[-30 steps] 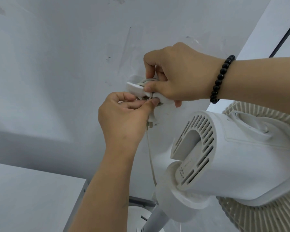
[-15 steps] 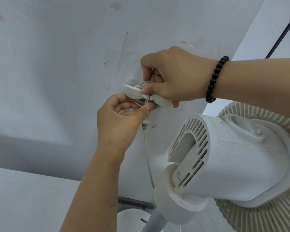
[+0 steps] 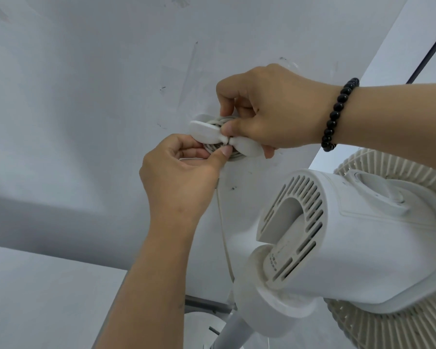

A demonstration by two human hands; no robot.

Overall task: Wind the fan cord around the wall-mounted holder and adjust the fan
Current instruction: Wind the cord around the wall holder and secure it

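At the holder (image 3: 207, 132), both hands' fingers (image 3: 224, 153) pinch cord (image 3: 223, 230).

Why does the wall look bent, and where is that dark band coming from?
Head view: the wide-angle lens bows straight edges, so the wall seems to curve; the dark band lower left is a soft shadow, its source unclear; light is even, without glare; the hands at the cord holder are sharp, as is the fan.

Right hand (image 3: 275, 114) covers the holder's (image 3: 207, 133) far side; left hand (image 3: 179, 177) hides the cord's (image 3: 223, 230) upper end. The fan's (image 3: 350, 243) grille runs off the frame edge, its base hidden below.
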